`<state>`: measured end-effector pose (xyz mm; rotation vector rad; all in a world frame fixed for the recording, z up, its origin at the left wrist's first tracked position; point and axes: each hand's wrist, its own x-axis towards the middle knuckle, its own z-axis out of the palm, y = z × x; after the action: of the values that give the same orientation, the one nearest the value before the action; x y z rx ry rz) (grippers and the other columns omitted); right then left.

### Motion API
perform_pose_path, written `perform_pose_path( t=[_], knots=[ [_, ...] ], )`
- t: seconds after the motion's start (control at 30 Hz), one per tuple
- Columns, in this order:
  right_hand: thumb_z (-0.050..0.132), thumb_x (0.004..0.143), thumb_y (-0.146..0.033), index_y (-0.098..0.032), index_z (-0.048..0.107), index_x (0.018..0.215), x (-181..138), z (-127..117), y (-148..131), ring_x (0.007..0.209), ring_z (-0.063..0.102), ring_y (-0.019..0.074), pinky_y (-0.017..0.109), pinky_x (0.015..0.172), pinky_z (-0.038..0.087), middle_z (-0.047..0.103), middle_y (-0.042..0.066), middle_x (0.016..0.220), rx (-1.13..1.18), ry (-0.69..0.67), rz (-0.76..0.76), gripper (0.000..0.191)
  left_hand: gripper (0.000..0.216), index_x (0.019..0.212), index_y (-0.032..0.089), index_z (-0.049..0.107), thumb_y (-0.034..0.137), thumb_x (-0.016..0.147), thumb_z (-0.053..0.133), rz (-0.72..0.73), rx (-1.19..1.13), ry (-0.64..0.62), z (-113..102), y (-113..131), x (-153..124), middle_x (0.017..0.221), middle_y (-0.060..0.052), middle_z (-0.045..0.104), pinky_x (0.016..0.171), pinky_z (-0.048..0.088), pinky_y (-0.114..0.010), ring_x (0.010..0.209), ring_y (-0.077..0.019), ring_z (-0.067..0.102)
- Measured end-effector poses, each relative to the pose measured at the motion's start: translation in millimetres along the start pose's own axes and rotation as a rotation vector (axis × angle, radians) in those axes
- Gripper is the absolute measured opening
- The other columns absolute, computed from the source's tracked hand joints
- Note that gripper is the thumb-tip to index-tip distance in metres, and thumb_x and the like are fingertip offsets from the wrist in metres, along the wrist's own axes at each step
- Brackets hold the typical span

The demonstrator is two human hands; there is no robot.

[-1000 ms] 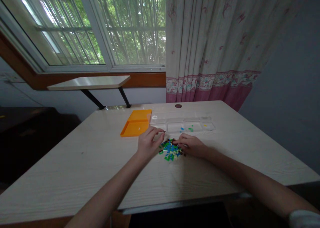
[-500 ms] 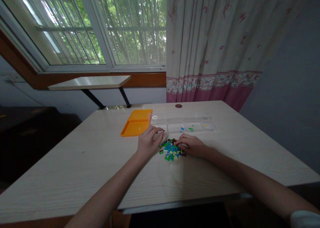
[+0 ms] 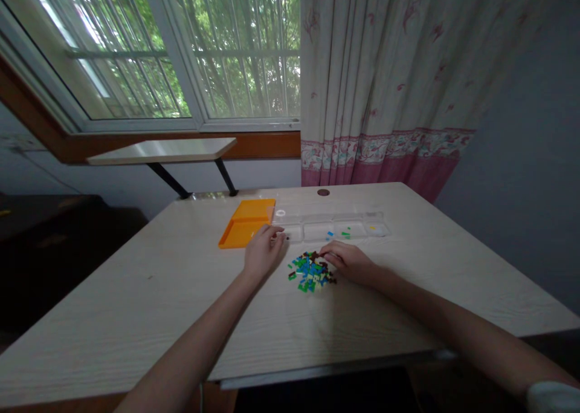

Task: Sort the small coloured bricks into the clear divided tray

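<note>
A small heap of tiny coloured pieces (image 3: 310,271), blue, green, brown and pale, lies on the light wooden table (image 3: 136,304). My left hand (image 3: 261,253) hovers left of the heap near the clear tray, its fingertips pinched on a small dark piece. My right hand (image 3: 348,262) rests at the heap's right edge with the fingers curled down onto the pieces. Behind the heap stands a clear compartment tray (image 3: 335,227) holding a few blue, green and yellow pieces in separate cells.
An orange lid (image 3: 247,227) lies left of the clear tray. A round cable hole (image 3: 323,192) sits near the table's far edge. A small shelf (image 3: 163,149) juts out under the window, and a curtain (image 3: 385,80) hangs at the right.
My left hand has moved away from the heap, up and left toward the tray's left end, still pinched. My right hand has shifted slightly along the heap's edge.
</note>
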<state>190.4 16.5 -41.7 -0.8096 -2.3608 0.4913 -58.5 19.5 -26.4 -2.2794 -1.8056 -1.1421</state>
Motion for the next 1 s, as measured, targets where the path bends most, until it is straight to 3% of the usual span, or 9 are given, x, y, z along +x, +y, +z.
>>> perform_pose_path(
  t=[0.2, 0.33, 0.63, 0.83, 1.0],
  knots=[
    [0.039, 0.09, -0.027, -0.021, 0.059, 0.1, 2, 1, -1, 0.092, 0.055, 0.0159, 0.029, 0.083, 0.042, 0.062, 0.005, 0.095, 0.101, 0.04, 0.04, 0.024, 0.018, 0.091, 0.019, 0.06, 0.028, 0.084, 0.046, 0.254, -0.106, -0.159, -2, 19, -10, 0.084, -0.003, 0.058, 0.064, 0.043, -0.022, 0.075, -0.0124, 0.056],
    [0.045, 0.087, -0.028, -0.019, 0.055, 0.102, 2, 5, -2, 0.079, 0.057, 0.0141, 0.026, 0.072, 0.044, 0.062, 0.004, 0.092, 0.202, 0.072, 0.178, 0.021, 0.018, 0.092, 0.019, 0.06, 0.029, 0.083, 0.048, 0.415, -0.088, -0.274, -2, 32, -14, 0.081, -0.003, 0.058, 0.064, 0.043, -0.022, 0.074, -0.0126, 0.056],
    [0.046, 0.083, -0.02, -0.019, 0.048, 0.089, 2, 8, -12, 0.065, 0.051, 0.0097, 0.019, 0.058, 0.039, 0.056, -0.002, 0.075, 0.331, 0.006, 0.205, 0.007, 0.019, 0.095, 0.02, 0.06, 0.029, 0.084, 0.046, 0.449, -0.082, -0.324, 0, 39, -19, 0.084, -0.003, 0.059, 0.064, 0.044, -0.022, 0.074, -0.0123, 0.057],
    [0.046, 0.084, -0.023, -0.018, 0.048, 0.095, 2, 6, -14, 0.055, 0.046, 0.0073, 0.017, 0.051, 0.035, 0.055, -0.002, 0.076, 0.333, 0.011, 0.202, 0.012, 0.018, 0.094, 0.02, 0.06, 0.025, 0.084, 0.047, 0.457, -0.108, -0.301, 1, 39, -19, 0.083, -0.003, 0.059, 0.064, 0.044, -0.022, 0.073, -0.0122, 0.057],
    [0.045, 0.086, -0.028, -0.019, 0.051, 0.099, 2, -2, -11, 0.048, 0.039, 0.0066, 0.019, 0.048, 0.032, 0.056, -0.002, 0.077, 0.178, 0.041, 0.216, 0.018, 0.018, 0.092, 0.019, 0.061, 0.025, 0.083, 0.047, 0.425, -0.145, -0.234, -6, 36, -15, 0.079, -0.003, 0.059, 0.063, 0.043, -0.022, 0.073, -0.0121, 0.056]
  ],
)
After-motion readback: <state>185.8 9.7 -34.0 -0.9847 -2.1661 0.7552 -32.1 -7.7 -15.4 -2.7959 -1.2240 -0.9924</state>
